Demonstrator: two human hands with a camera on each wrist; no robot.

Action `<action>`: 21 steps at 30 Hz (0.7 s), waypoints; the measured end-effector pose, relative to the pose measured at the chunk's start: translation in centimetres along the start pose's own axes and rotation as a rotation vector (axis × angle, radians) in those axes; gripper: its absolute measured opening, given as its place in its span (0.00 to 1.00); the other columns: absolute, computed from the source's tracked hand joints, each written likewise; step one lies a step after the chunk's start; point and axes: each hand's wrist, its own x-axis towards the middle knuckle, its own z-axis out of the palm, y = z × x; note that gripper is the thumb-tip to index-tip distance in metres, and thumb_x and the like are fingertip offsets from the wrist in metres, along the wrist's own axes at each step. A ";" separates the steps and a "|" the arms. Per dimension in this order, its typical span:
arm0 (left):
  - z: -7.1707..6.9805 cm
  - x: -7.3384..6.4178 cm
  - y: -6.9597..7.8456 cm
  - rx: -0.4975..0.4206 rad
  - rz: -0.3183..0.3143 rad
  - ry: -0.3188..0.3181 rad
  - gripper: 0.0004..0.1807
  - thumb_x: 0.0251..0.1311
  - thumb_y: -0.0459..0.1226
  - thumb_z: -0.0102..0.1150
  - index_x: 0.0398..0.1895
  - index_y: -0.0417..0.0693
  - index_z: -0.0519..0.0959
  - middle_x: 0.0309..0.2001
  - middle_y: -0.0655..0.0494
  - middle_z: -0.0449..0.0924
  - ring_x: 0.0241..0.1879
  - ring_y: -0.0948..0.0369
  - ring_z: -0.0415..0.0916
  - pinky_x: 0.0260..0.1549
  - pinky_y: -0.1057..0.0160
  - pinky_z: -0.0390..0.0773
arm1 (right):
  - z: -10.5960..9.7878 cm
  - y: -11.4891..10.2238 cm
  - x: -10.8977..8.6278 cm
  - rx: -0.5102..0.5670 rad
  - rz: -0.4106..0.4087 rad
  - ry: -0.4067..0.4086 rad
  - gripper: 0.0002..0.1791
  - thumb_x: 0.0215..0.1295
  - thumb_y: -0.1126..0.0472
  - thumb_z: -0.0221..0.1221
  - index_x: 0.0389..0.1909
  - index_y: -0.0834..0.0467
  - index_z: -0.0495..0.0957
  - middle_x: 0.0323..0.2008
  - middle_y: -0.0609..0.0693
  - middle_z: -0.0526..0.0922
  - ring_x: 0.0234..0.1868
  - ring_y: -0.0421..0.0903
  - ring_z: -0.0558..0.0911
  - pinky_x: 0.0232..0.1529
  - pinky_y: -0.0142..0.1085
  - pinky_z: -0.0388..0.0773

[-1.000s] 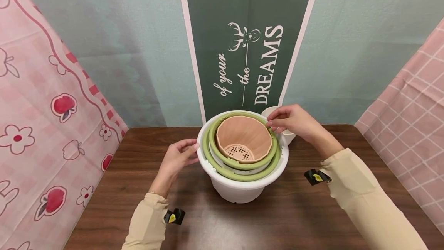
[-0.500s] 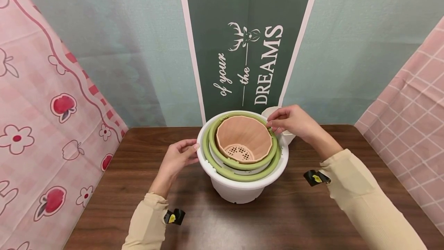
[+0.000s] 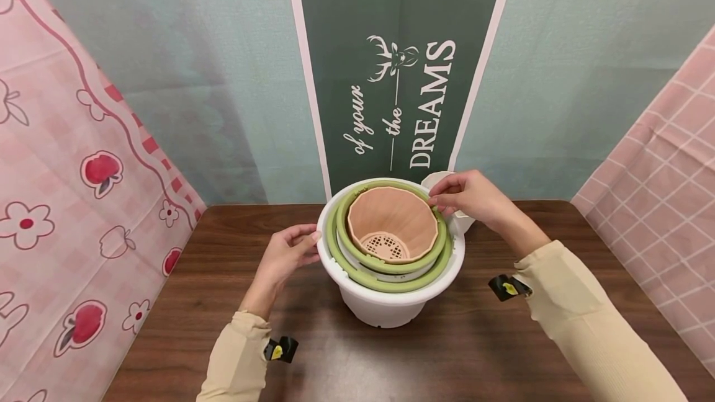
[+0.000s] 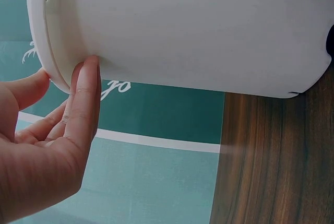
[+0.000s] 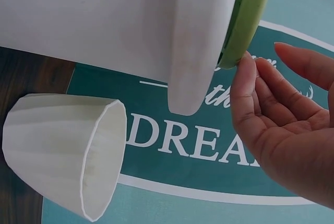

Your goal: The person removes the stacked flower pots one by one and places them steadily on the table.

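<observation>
A big white plastic flower pot (image 3: 382, 309) stands upright on the table. Nested in it are green-rimmed pots, an outer green rim (image 3: 357, 276) and an inner green rim (image 3: 410, 267), with a peach-coloured ribbed pot (image 3: 391, 209) innermost, its bottom a grid of holes. My left hand (image 3: 283, 257) pinches the white rim at the left: in the left wrist view the thumb (image 4: 36, 85) lies on the rim's edge, fingers under it. At the upper right, my right hand (image 3: 477, 196) touches a green rim (image 5: 248, 23) with a fingertip, its thumb (image 5: 305, 65) apart from the rim.
A smaller off-white faceted pot (image 5: 57, 145) stands behind the stack to the right, partly hidden by my right hand in the head view. The brown wood table (image 3: 234, 309) ends at a green cloth backdrop (image 3: 262, 110). Pink cloths hang on both sides.
</observation>
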 end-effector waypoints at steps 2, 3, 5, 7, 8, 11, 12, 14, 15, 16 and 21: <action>0.0 0.0 0.0 -0.001 0.000 0.001 0.18 0.60 0.33 0.56 0.51 0.30 0.72 0.38 0.43 0.78 0.34 0.60 0.78 0.36 0.60 0.81 | 0.0 0.0 0.0 -0.002 0.001 -0.002 0.10 0.59 0.67 0.59 0.39 0.69 0.78 0.30 0.57 0.81 0.29 0.48 0.79 0.35 0.39 0.81; 0.0 0.0 0.0 -0.001 0.000 0.001 0.18 0.60 0.33 0.56 0.51 0.30 0.72 0.38 0.43 0.78 0.34 0.60 0.78 0.36 0.60 0.81 | 0.1 -0.1 0.1 -0.003 0.001 -0.004 0.10 0.59 0.67 0.58 0.39 0.69 0.78 0.30 0.57 0.81 0.29 0.48 0.79 0.35 0.39 0.81; 0.0 0.0 0.0 -0.002 -0.001 0.000 0.18 0.60 0.33 0.56 0.51 0.30 0.72 0.38 0.43 0.78 0.34 0.60 0.78 0.36 0.60 0.81 | 0.1 -0.1 0.2 -0.003 0.003 -0.006 0.10 0.59 0.68 0.57 0.39 0.70 0.78 0.31 0.57 0.81 0.28 0.47 0.79 0.34 0.39 0.81; 0.0 0.0 0.0 -0.002 -0.001 -0.001 0.18 0.60 0.32 0.56 0.51 0.30 0.72 0.38 0.43 0.78 0.34 0.60 0.78 0.36 0.60 0.81 | 0.1 -0.2 0.3 -0.007 0.013 -0.011 0.09 0.59 0.68 0.57 0.39 0.70 0.78 0.30 0.56 0.81 0.28 0.47 0.79 0.34 0.38 0.80; 0.0 0.0 0.0 -0.002 -0.002 -0.001 0.18 0.60 0.32 0.56 0.51 0.30 0.72 0.38 0.43 0.78 0.34 0.60 0.78 0.36 0.60 0.81 | 0.1 -0.2 0.3 -0.009 0.018 -0.013 0.09 0.59 0.68 0.57 0.38 0.70 0.78 0.29 0.56 0.81 0.27 0.47 0.79 0.33 0.38 0.80; 0.1 0.0 0.0 -0.001 -0.004 -0.002 0.18 0.60 0.32 0.56 0.51 0.30 0.72 0.39 0.43 0.78 0.34 0.60 0.78 0.36 0.60 0.81 | 0.1 -0.5 0.5 -0.015 0.045 -0.024 0.09 0.59 0.68 0.57 0.38 0.70 0.77 0.28 0.55 0.81 0.26 0.46 0.78 0.32 0.38 0.80; 0.1 0.0 0.0 -0.001 -0.005 -0.002 0.18 0.60 0.32 0.56 0.51 0.31 0.72 0.39 0.43 0.78 0.34 0.60 0.78 0.36 0.60 0.81 | 0.0 -0.7 0.5 -0.020 0.054 -0.030 0.10 0.59 0.68 0.58 0.38 0.71 0.77 0.27 0.55 0.81 0.26 0.46 0.79 0.32 0.38 0.81; 0.1 0.0 0.0 -0.002 -0.007 -0.002 0.18 0.60 0.32 0.56 0.51 0.30 0.72 0.39 0.43 0.78 0.34 0.60 0.78 0.37 0.60 0.81 | 0.0 -1.0 0.7 -0.028 0.074 -0.045 0.10 0.58 0.68 0.58 0.38 0.71 0.77 0.27 0.55 0.81 0.25 0.45 0.78 0.32 0.39 0.81; 0.1 0.0 0.0 -0.001 -0.007 -0.001 0.18 0.60 0.32 0.56 0.51 0.31 0.72 0.39 0.43 0.78 0.34 0.60 0.78 0.36 0.60 0.81 | 0.0 -1.2 0.7 -0.033 0.087 -0.053 0.10 0.59 0.68 0.57 0.38 0.71 0.77 0.28 0.55 0.81 0.25 0.44 0.78 0.33 0.39 0.81; 0.1 0.1 0.0 -0.002 -0.008 -0.002 0.18 0.60 0.32 0.56 0.51 0.31 0.72 0.39 0.43 0.78 0.34 0.60 0.78 0.37 0.60 0.81 | 0.0 -1.4 0.8 -0.034 0.094 -0.061 0.10 0.59 0.69 0.57 0.38 0.72 0.76 0.28 0.55 0.80 0.25 0.44 0.78 0.33 0.39 0.81; 0.1 0.1 0.0 0.000 -0.009 0.001 0.18 0.60 0.32 0.56 0.51 0.31 0.72 0.39 0.44 0.78 0.34 0.60 0.78 0.37 0.60 0.81 | 0.0 -2.0 1.0 -0.028 0.134 -0.090 0.10 0.59 0.70 0.56 0.38 0.73 0.75 0.27 0.56 0.79 0.24 0.43 0.78 0.33 0.39 0.82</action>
